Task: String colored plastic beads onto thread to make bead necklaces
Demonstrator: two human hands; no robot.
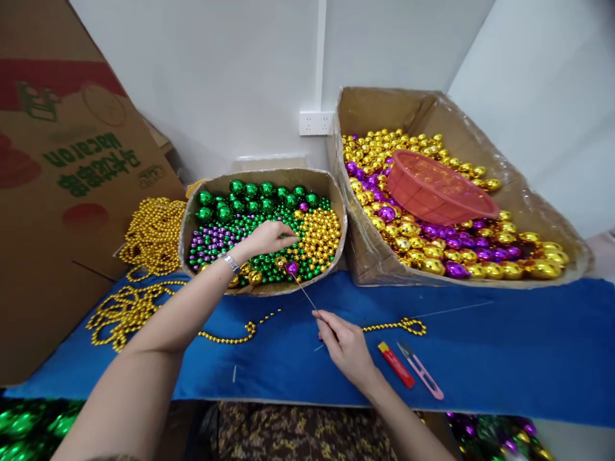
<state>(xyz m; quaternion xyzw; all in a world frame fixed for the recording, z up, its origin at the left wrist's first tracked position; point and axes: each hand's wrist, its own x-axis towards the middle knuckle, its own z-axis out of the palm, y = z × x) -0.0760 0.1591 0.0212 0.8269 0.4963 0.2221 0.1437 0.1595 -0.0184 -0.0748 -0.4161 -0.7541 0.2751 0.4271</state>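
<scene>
Pale walls (216, 77), double white socket (316, 123), vertical white conduit (320, 57), blue-covered table (519, 358)

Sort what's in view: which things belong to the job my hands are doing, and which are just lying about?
Likely in the job:
right hand
thin rod it holds
purple bead at the rod's far end
left hand
small bead box below that hand

Seemingly just lying about:
pink-handled snips, perhaps for later
red packet
red basket
printed carton
</scene>
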